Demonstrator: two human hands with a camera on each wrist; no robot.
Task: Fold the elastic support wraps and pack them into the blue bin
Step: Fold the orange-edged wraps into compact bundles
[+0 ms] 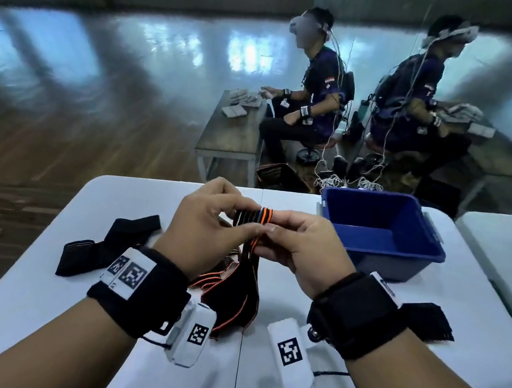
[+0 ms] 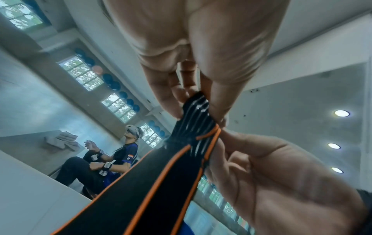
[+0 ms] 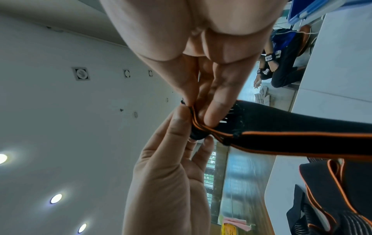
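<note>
While pinched aloft, orange-trimmed wrap

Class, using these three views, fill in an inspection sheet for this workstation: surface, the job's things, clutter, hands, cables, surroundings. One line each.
Surface: white table, seam down its middle.
Job's things: orange-edged wrap, one end raised, the rest trailing onto the table; black wrap lies at left, another black wrap at right; blue bin, no wraps seen inside.
Clutter: nothing seen.
Hands: left hand and right hand both pinch the raised end, grip at the fingertips.
Cables: thin dark cords run from the wrist cameras.
Surroundings: wooden floor, windows, two seated people at other tables with cables on the floor.
</note>
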